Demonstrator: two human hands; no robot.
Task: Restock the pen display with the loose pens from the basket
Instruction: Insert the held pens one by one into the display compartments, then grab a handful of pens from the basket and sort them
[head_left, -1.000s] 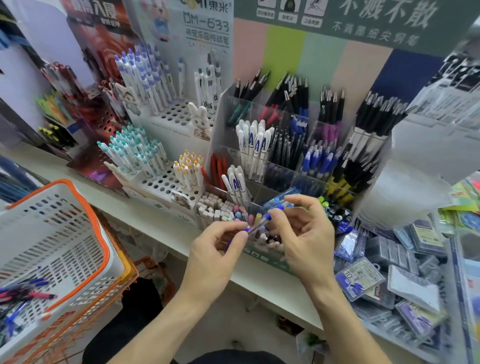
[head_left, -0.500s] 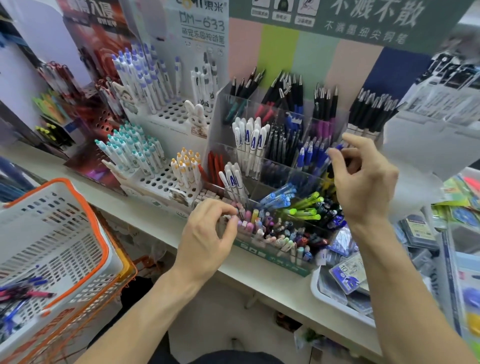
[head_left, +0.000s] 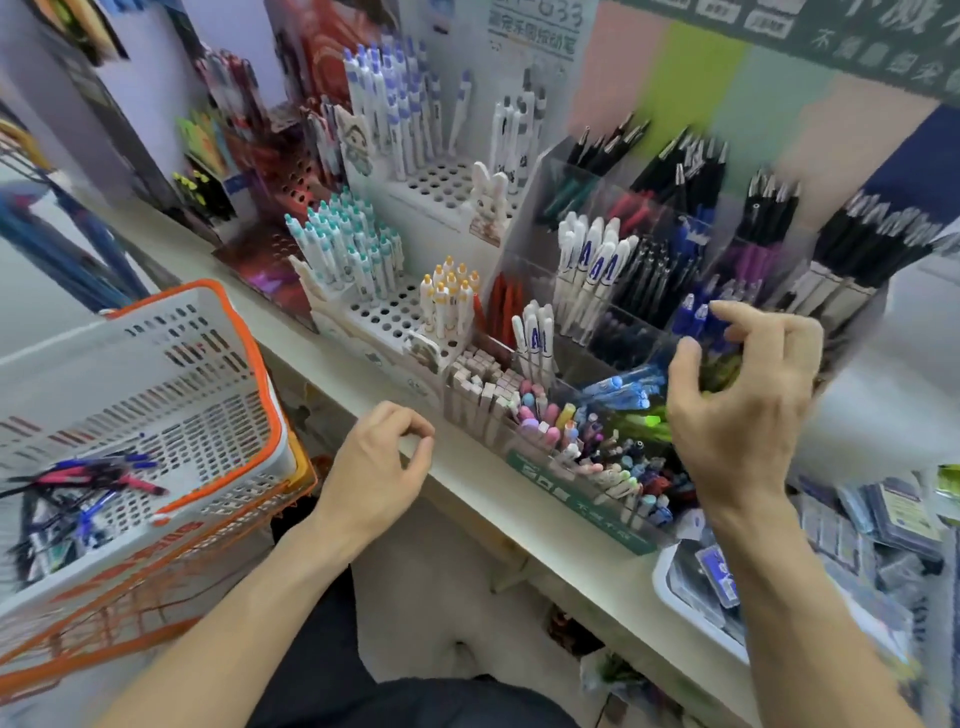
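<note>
Right hand (head_left: 743, 410) hovers loosely open, empty, just before the pen display (head_left: 613, 312). Left hand (head_left: 376, 470) loosely curled, empty; basket (head_left: 171, 395) to its left.

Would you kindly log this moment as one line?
left hand: empty, by shelf edge | right hand: empty, over pen display | basket: loose pens remain

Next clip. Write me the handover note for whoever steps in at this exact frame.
Left hand: loosely curled, holding nothing, over the shelf edge.
Right hand: fingers spread, nothing in it, in front of the display by the blue pens.
Basket: at left, loose pens lying in it.
Done: many display slots hold pens.
Left: take pens from the basket and slot them in.
</note>
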